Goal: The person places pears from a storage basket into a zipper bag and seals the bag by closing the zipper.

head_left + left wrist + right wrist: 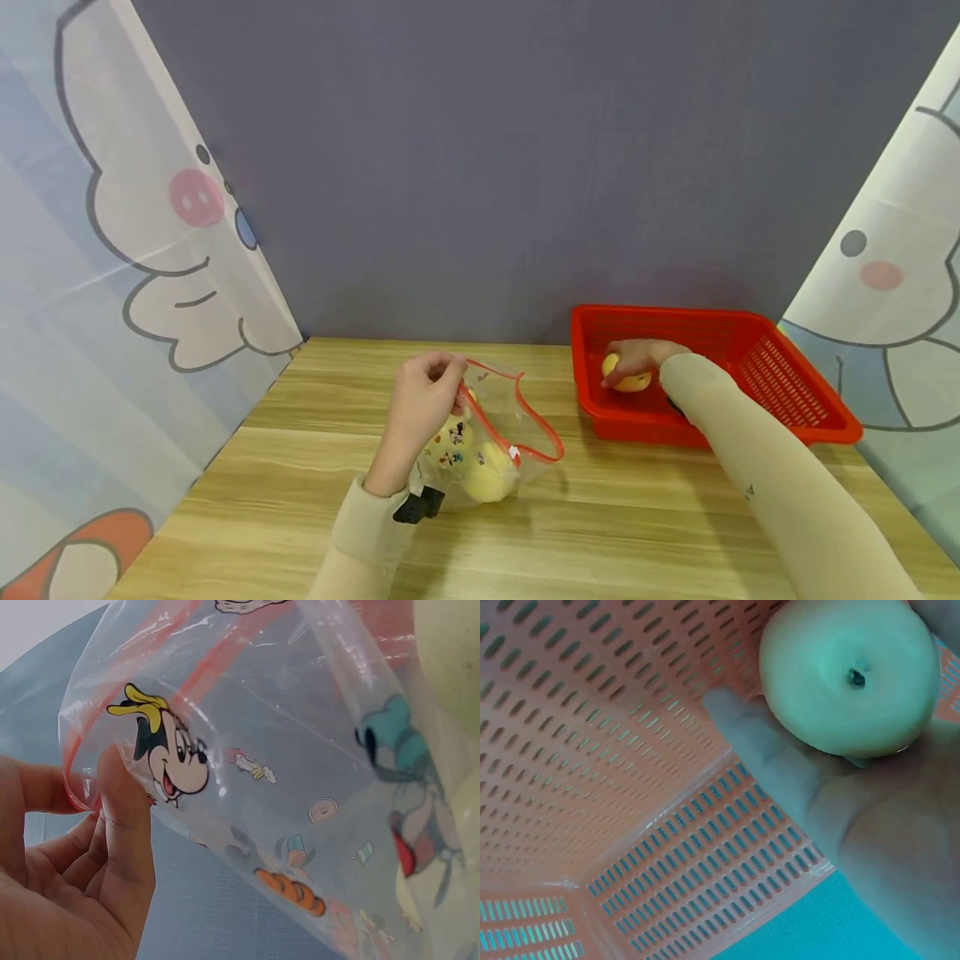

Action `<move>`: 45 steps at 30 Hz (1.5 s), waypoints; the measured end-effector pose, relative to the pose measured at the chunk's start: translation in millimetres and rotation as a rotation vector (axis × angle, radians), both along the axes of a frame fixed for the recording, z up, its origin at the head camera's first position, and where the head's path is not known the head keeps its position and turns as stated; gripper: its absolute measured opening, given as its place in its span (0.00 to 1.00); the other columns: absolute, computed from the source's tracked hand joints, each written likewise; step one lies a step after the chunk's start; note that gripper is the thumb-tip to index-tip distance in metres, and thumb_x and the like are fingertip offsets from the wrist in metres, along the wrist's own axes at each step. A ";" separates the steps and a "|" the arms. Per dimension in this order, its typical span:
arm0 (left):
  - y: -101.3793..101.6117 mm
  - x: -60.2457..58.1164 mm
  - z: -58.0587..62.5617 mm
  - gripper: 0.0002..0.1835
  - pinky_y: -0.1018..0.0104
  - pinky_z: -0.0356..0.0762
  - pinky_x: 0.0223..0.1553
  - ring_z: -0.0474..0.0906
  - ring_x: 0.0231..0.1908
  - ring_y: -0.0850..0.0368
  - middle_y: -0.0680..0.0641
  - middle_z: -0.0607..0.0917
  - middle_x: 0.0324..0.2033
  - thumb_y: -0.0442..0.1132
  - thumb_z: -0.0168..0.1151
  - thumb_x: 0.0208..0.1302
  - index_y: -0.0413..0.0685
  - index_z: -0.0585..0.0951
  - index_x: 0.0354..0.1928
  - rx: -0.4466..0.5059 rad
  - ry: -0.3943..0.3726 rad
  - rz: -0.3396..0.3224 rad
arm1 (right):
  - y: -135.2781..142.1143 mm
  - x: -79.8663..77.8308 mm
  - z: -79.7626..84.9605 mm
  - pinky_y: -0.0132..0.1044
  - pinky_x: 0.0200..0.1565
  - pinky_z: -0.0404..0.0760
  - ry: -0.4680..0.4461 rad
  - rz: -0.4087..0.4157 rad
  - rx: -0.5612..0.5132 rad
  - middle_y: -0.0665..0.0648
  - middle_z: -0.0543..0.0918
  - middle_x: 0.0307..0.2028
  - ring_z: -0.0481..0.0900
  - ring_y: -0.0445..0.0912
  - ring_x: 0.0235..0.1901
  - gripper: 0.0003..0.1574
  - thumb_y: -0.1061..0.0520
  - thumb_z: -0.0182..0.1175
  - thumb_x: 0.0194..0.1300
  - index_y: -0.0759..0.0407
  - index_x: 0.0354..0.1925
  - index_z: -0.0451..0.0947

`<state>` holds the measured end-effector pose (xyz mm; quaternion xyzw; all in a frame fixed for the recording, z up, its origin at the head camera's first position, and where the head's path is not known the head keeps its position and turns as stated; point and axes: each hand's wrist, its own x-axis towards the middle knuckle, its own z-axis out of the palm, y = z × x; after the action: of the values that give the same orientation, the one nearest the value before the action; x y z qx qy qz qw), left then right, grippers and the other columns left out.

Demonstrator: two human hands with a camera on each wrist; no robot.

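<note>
My left hand (426,398) pinches the red-edged mouth of a clear zip bag (536,421) between thumb and forefinger. Cartoon figures are printed on the bag, and its mouth gapes toward the right. Pale yellow fruit (487,473) lies inside the bag, partly hidden by the prints. At the right, my right hand (643,357) reaches into a red plastic basket (780,375) and grips a round yellow fruit (847,675), like an apple or pear. The right wrist view shows the fruit's dark dimpled end, with the thumb (761,742) beside it.
The basket has slotted walls and stands near the back right of the wood-grain table (285,467). A grey panel (525,167) rises behind the table. Cartoon-printed curtains (135,317) hang on both sides.
</note>
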<state>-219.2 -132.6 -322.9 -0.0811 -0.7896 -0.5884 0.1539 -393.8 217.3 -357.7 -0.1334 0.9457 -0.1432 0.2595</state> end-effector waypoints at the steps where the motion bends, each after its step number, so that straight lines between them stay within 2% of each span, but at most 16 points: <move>1: 0.0 0.2 -0.1 0.11 0.60 0.83 0.19 0.80 0.15 0.51 0.44 0.80 0.18 0.37 0.59 0.74 0.39 0.86 0.35 -0.003 0.000 0.001 | -0.3 0.4 -0.5 0.55 0.59 0.73 -0.001 -0.004 -0.006 0.64 0.73 0.56 0.70 0.58 0.55 0.54 0.42 0.70 0.59 0.66 0.73 0.61; 5: -0.2 0.6 -0.8 0.12 0.60 0.83 0.19 0.80 0.15 0.51 0.44 0.80 0.18 0.38 0.60 0.75 0.40 0.86 0.35 -0.012 0.000 0.003 | -0.8 0.3 -0.9 0.43 0.47 0.78 0.018 -0.018 -0.035 0.61 0.75 0.51 0.73 0.54 0.49 0.50 0.47 0.69 0.55 0.67 0.70 0.65; 9: -0.7 1.0 -1.2 0.12 0.60 0.84 0.19 0.80 0.16 0.51 0.44 0.80 0.19 0.39 0.60 0.75 0.40 0.86 0.35 -0.009 -0.005 0.001 | -2.8 1.1 3.3 0.38 0.39 0.79 0.044 -0.033 -0.070 0.60 0.76 0.48 0.74 0.52 0.44 0.46 0.50 0.67 0.53 0.66 0.67 0.68; 15: -1.4 1.3 -0.4 0.11 0.54 0.85 0.21 0.80 0.16 0.52 0.44 0.80 0.19 0.38 0.60 0.75 0.39 0.86 0.36 -0.010 -0.008 0.004 | -8.0 1.9 14.3 0.39 0.38 0.79 0.175 -0.010 -0.057 0.59 0.77 0.45 0.75 0.52 0.41 0.37 0.49 0.65 0.54 0.62 0.60 0.74; 18: -1.6 1.8 -0.1 0.11 0.49 0.85 0.22 0.80 0.16 0.52 0.44 0.80 0.19 0.38 0.59 0.75 0.39 0.86 0.37 -0.012 -0.009 0.006 | -9.4 3.2 20.9 0.38 0.35 0.79 0.208 -0.032 -0.069 0.59 0.78 0.42 0.76 0.52 0.38 0.32 0.48 0.64 0.55 0.60 0.56 0.76; 23: -1.5 2.1 -0.2 0.11 0.54 0.85 0.22 0.80 0.16 0.52 0.45 0.81 0.19 0.38 0.59 0.75 0.38 0.86 0.39 -0.012 -0.013 0.010 | -12.9 8.0 36.7 0.39 0.29 0.80 0.235 -0.078 -0.110 0.61 0.77 0.43 0.77 0.52 0.35 0.32 0.46 0.62 0.58 0.60 0.58 0.74; 28: -1.2 2.2 0.0 0.11 0.59 0.85 0.21 0.81 0.17 0.52 0.44 0.81 0.20 0.38 0.60 0.75 0.39 0.86 0.39 -0.004 -0.019 0.009 | -15.3 14.8 49.5 0.42 0.37 0.80 0.291 -0.083 -0.121 0.62 0.77 0.47 0.75 0.55 0.42 0.34 0.44 0.61 0.59 0.61 0.59 0.74; 32: -0.6 2.8 -0.2 0.11 0.56 0.86 0.22 0.81 0.17 0.51 0.44 0.81 0.20 0.39 0.60 0.75 0.39 0.87 0.39 -0.002 -0.023 0.004 | -16.4 20.0 55.6 0.44 0.43 0.79 0.327 -0.091 -0.110 0.62 0.78 0.47 0.75 0.56 0.44 0.34 0.43 0.61 0.60 0.62 0.58 0.75; 38: -0.1 3.2 -0.7 0.11 0.57 0.86 0.21 0.81 0.17 0.51 0.44 0.81 0.20 0.39 0.60 0.75 0.40 0.87 0.38 -0.001 -0.025 0.002 | -16.9 26.9 63.3 0.43 0.41 0.80 0.366 -0.112 -0.096 0.62 0.78 0.48 0.75 0.56 0.43 0.38 0.42 0.60 0.61 0.63 0.62 0.73; 45: 1.0 3.3 0.7 0.11 0.61 0.85 0.21 0.81 0.16 0.52 0.44 0.81 0.20 0.38 0.60 0.74 0.39 0.87 0.38 -0.006 -0.022 0.007 | -21.4 39.0 74.4 0.44 0.40 0.80 0.400 -0.122 -0.117 0.62 0.79 0.47 0.76 0.56 0.42 0.36 0.41 0.60 0.61 0.61 0.61 0.74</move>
<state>-215.9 -131.6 -322.3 -0.0724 -0.7932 -0.5864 0.1470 -354.8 195.9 -283.3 -0.1163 0.9747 -0.1842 0.0496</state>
